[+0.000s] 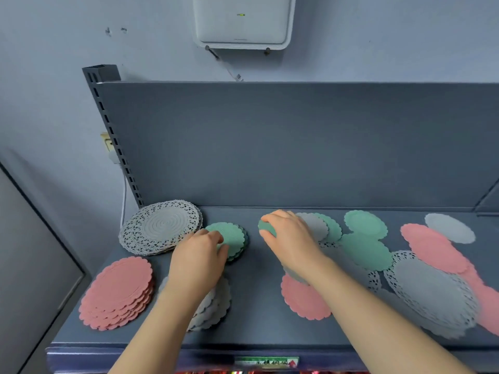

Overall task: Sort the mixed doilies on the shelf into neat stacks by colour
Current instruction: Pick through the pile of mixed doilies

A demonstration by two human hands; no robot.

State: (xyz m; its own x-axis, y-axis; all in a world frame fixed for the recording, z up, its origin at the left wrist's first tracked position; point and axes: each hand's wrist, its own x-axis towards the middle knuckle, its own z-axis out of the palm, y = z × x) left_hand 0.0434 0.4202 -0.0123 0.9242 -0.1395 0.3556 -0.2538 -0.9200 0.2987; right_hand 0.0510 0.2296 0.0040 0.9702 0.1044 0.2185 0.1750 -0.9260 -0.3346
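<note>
right hand (290, 238) around green doily (266, 228)

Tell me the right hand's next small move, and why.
Probably carry the green doily a short way left and lay it on the green stack. The right hand grips that doily at the left end of the mixed pile. The matching stack sits just to its left, and the left hand rests on its near edge, seemingly steadying it.
</note>
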